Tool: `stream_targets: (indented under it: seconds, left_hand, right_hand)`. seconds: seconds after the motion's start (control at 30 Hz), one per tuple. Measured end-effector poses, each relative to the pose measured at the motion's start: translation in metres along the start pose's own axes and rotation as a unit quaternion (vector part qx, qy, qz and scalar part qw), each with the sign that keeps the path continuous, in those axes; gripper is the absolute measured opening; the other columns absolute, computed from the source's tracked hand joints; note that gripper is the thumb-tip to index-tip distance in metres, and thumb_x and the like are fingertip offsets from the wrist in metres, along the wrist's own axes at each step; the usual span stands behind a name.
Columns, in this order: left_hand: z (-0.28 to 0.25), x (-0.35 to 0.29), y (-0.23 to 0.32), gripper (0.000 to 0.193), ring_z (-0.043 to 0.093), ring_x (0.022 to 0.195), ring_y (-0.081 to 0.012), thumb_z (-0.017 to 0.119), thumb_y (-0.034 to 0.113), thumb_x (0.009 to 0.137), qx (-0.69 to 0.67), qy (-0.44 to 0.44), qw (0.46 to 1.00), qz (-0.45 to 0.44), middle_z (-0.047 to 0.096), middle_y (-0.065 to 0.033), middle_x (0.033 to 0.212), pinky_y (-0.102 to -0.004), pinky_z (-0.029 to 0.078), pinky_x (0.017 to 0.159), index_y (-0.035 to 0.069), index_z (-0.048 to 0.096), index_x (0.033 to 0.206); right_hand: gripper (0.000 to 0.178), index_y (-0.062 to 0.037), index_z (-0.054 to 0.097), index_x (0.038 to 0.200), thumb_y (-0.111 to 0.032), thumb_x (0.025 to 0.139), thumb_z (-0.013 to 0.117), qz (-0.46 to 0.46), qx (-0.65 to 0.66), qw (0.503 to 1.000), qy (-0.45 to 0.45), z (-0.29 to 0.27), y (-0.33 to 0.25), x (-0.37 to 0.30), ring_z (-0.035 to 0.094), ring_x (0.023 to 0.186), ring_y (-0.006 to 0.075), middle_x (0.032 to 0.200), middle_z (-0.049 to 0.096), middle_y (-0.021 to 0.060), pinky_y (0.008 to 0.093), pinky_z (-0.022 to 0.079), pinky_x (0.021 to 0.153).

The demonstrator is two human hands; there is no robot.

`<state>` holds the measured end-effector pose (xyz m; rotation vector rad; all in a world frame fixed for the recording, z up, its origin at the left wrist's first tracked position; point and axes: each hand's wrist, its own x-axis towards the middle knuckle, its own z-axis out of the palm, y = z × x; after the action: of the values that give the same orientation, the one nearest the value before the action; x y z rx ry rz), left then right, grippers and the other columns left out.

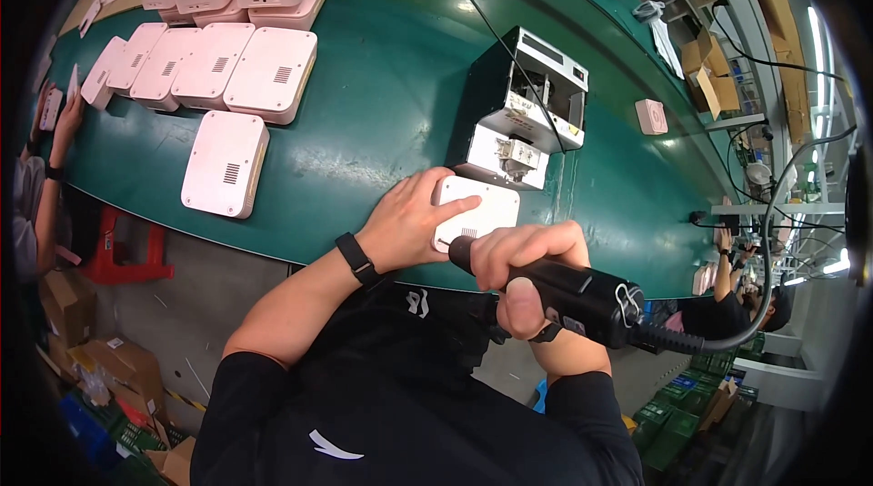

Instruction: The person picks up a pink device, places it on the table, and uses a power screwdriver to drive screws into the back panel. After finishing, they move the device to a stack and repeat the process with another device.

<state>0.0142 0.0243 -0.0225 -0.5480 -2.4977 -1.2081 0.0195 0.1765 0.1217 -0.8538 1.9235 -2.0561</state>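
A white, square plastic device case (496, 205) with rounded corners and a slotted vent lies on the green workbench near its front edge. My left hand (406, 220) grips its left side, thumb across the top and fingers along the far edge. In my right hand (532, 259) is a black corded electric screwdriver (587, 297), its nose angled to the case's near left corner. Whether the bit touches a screw is hidden. Just beyond the case stands a black and silver screw feeder (527, 109).
Similar white cases (273, 72) stand stacked and in rows at the left, with a single case (225, 163) nearer. A cable (491, 27) hangs over the feeder. A small pinkish box (650, 117) sits right. Co-workers' hands show at left (68, 122) and far right.
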Motion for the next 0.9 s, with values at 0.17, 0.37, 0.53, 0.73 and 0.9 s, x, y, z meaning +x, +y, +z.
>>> stream_targets:
  seconds: [0.17, 0.37, 0.53, 0.73, 0.9]
  left_hand:
    - [0.003, -0.002, 0.000, 0.073, 0.056, 0.113, -0.0348, 0.088, 0.028, 0.059, -0.008, -0.006, 1.000, -0.004, 0.048, -0.0153, 0.128, -0.0452, 0.049, 0.094, 0.026, 0.063, 0.128]
    - [-0.003, 0.001, 0.003, 0.072, 0.056, 0.114, -0.0359, 0.088, 0.028, 0.059, -0.007, -0.007, 1.000, -0.003, 0.049, -0.0162, 0.128, -0.0455, 0.049, 0.095, 0.024, 0.064, 0.127]
    - [-0.027, 0.001, 0.021, 0.072, 0.059, 0.111, -0.0367, 0.087, 0.027, 0.062, -0.046, -0.048, 0.996, -0.059, 0.052, -0.0165, 0.126, -0.0437, 0.050, 0.096, 0.021, 0.063, 0.129]
    - [-0.075, -0.052, 0.015, 0.067, 0.061, 0.117, -0.0329, 0.080, 0.036, 0.080, -0.187, -0.088, 0.957, -0.206, 0.057, -0.0153, 0.133, -0.0387, 0.053, 0.094, 0.012, 0.055, 0.137]
    - [-0.098, -0.053, 0.023, 0.064, 0.061, 0.117, -0.0299, 0.065, 0.046, 0.093, -0.511, -0.019, 0.714, -0.478, 0.057, -0.0158, 0.135, -0.0351, 0.053, 0.091, 0.013, 0.045, 0.145]
  right_hand:
    - [0.035, -0.0112, 0.040, 0.101, -0.031, 0.093, 0.068, -0.015, 0.015, 1.000, 0.008, -0.002, 0.009, -0.002, 0.052, 0.061, 0.0177, 0.071, 0.052, 0.0058, 0.0378, 0.048, 0.066]
    - [0.032, -0.0096, 0.040, 0.102, -0.024, 0.092, 0.066, -0.051, 0.022, 0.998, 0.035, 0.001, 0.020, 0.003, 0.050, 0.056, 0.0179, 0.068, 0.051, 0.0056, 0.0368, 0.047, 0.060]
    - [0.024, -0.0073, 0.042, 0.101, -0.020, 0.092, 0.060, -0.064, 0.101, 0.985, 0.123, -0.005, -0.005, 0.011, 0.049, 0.052, 0.0182, 0.065, 0.048, 0.0052, 0.0359, 0.047, 0.056]
    - [0.018, -0.0065, 0.046, 0.104, -0.016, 0.093, 0.056, -0.153, 0.075, 0.943, 0.286, -0.067, 0.001, -0.020, 0.047, 0.051, 0.0159, 0.067, 0.048, 0.0055, 0.0332, 0.045, 0.054]
    - [0.015, -0.0044, 0.046, 0.104, -0.007, 0.093, 0.057, -0.113, -0.021, 0.909, 0.400, -0.117, 0.043, -0.073, 0.049, 0.053, 0.0143, 0.069, 0.050, 0.0053, 0.0310, 0.046, 0.055]
